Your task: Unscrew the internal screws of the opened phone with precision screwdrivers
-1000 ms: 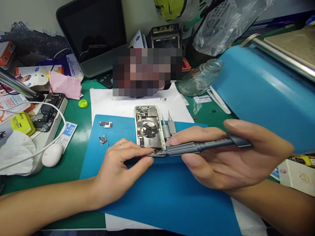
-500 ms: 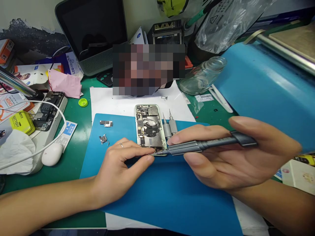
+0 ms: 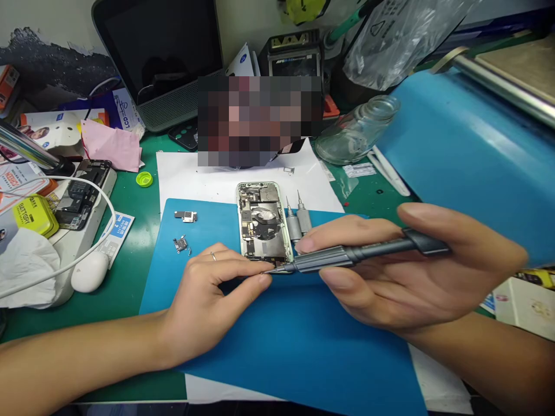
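Observation:
An opened smartphone [image 3: 263, 222] lies on the blue mat [image 3: 277, 341], its inner parts exposed. At its bottom edge, my left hand [image 3: 212, 294] has thumb and forefinger pinched together. What those fingertips hold is too small to make out. A grey precision screwdriver [image 3: 323, 260] is gripped in my right hand [image 3: 416, 271], lying nearly level. Its tip reaches the pinched fingertips, which partly hide it. Two more small screwdrivers [image 3: 293, 222] lie along the phone's right side. A small metal bracket [image 3: 186, 216] and a little dark component [image 3: 180, 244] rest on the mat at left.
A glass jar [image 3: 358, 133] lies tilted behind on the right, near white tweezers [image 3: 390, 172]. On the left, a white cable [image 3: 108, 202] loops past a white earbud case [image 3: 90, 271] and another opened phone [image 3: 84, 193]. A green cap [image 3: 144, 179] lies near the paper sheet [image 3: 182, 173].
The whole view has shifted slightly. Both hands keep the same grip, and the screwdriver tip stays at the left fingertips by the phone's bottom edge.

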`<state>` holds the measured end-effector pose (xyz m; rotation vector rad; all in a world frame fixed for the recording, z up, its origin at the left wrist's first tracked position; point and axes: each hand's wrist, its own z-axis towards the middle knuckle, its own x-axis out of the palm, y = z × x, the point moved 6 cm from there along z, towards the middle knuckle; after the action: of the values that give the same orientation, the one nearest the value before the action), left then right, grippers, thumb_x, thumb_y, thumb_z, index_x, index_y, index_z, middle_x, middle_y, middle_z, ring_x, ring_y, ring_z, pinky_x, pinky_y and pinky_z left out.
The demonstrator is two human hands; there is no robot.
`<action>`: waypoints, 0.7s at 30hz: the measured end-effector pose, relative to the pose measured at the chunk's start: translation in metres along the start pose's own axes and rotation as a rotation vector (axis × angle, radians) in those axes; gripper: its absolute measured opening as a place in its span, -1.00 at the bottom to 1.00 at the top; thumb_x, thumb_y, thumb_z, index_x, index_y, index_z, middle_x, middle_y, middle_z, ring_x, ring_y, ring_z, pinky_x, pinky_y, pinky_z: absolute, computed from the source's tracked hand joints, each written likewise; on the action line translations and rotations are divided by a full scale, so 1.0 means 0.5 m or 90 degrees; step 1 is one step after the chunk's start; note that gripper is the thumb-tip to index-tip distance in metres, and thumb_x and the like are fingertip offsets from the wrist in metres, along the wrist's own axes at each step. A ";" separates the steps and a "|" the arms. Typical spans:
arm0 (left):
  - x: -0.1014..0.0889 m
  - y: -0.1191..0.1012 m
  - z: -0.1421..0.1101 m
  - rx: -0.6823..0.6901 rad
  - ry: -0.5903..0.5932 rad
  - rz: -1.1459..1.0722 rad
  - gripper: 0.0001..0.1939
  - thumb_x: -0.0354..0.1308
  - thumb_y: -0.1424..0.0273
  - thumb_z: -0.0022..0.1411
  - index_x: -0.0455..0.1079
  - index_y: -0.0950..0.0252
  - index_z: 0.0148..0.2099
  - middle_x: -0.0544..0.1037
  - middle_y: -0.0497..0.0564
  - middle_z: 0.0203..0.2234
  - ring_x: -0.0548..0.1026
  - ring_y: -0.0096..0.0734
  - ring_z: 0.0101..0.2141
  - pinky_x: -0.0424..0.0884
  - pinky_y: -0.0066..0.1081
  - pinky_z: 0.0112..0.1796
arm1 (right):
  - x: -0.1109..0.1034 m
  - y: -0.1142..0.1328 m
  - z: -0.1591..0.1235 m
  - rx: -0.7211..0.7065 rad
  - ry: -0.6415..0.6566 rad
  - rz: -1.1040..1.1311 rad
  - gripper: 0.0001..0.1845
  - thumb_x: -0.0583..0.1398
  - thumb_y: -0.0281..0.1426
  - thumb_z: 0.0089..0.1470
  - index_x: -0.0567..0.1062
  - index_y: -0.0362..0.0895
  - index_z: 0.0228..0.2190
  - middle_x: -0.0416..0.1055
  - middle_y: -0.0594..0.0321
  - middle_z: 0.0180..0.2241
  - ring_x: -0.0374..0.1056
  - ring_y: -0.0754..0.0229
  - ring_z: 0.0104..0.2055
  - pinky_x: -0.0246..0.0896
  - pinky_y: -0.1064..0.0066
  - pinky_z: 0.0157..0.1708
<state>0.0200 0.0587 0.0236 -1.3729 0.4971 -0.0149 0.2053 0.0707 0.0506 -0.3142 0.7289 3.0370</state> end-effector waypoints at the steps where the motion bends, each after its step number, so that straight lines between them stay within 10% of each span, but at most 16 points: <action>1: 0.000 0.000 0.000 0.000 0.000 0.000 -0.88 0.32 0.44 0.31 0.66 0.19 -0.12 0.72 -0.06 -0.29 0.61 -0.40 -0.33 0.45 -0.32 -0.16 | 0.001 0.000 0.001 0.002 0.003 -0.003 -0.04 0.39 -0.70 -0.14 0.30 -0.19 0.30 0.66 0.13 -0.28 0.59 0.14 -0.42 0.62 0.33 -0.47; 21: -0.003 -0.005 0.001 -0.006 -0.014 0.005 -0.84 0.32 0.40 0.30 0.65 0.26 -0.09 0.66 -0.04 -0.39 0.57 -0.42 -0.33 0.46 -0.38 -0.22 | -0.006 -0.001 0.007 0.009 -0.012 -0.039 -0.11 0.37 -0.59 -0.05 0.30 -0.04 0.29 0.66 0.22 -0.28 0.54 0.15 -0.50 0.58 0.30 -0.54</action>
<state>0.0196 0.0592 0.0263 -1.3792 0.4846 0.0102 0.2075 0.0730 0.0539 -0.3014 0.7247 2.9726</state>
